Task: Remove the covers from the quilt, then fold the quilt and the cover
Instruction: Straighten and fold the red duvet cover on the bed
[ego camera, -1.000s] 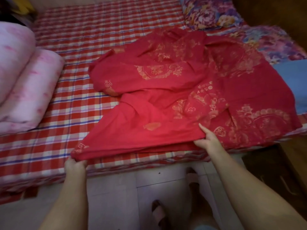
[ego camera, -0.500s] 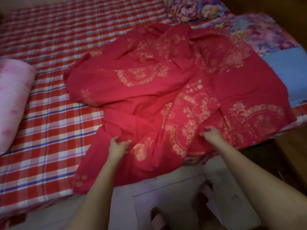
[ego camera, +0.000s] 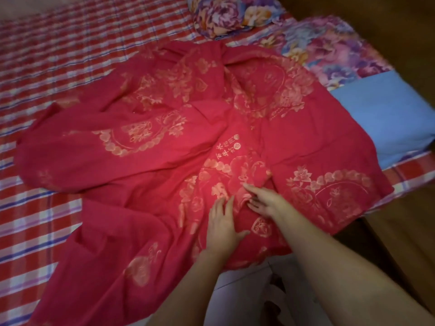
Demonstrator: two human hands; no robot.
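Checked sheet: open stretch at left and far side. Red cover crumpled mid-bed, near edge hanging over the bedside. Left hand flat on cover, fingers straight, close together; right hand just beside, fingers loosely spread, touching a fold.

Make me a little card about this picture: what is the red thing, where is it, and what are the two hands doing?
thing: red cover with gold flowers, crumpled, not folded yet
where: spread on the checked sheet of the bed
left: left hand lies flat on the cover, fingers straight
right: right hand rests on the cover beside it
nearby: flowery pillow, blue cloth
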